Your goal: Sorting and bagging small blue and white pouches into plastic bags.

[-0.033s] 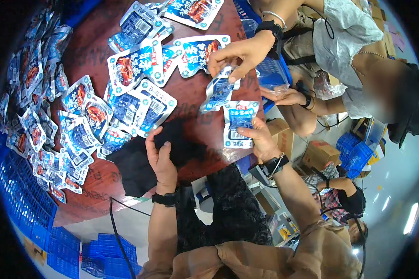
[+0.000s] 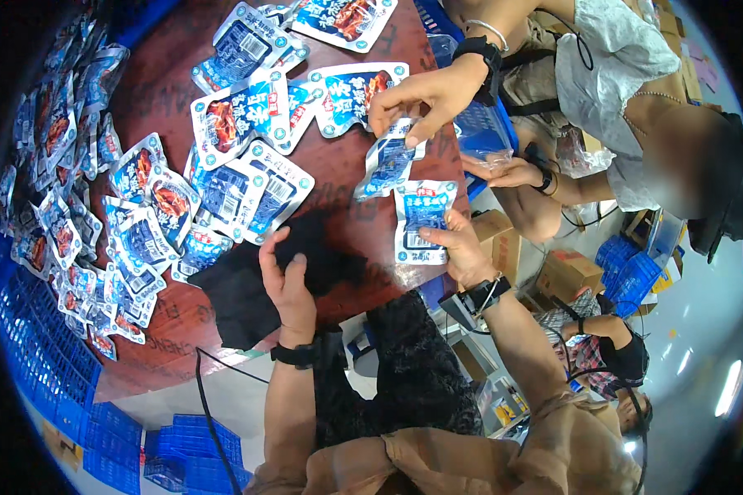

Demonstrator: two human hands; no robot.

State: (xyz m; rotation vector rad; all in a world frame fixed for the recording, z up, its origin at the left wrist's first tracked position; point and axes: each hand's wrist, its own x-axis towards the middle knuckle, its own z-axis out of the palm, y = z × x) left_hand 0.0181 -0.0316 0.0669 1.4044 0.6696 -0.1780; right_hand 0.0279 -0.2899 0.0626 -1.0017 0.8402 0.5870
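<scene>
Right hand pinched a pouch.
The pouch was by the right edge of the table, thumb across its lower right part. The left hand was spread, thumb and fingers apart, over black cloth. A co-worker's hand pinched a second pouch just beside.

A wide head view looks down from close above the red tabletop

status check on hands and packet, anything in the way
Right hand holding blue-white packet. Left hand empty, open, by black cloth. Co-worker's hand close by, gripping second packet.
</scene>
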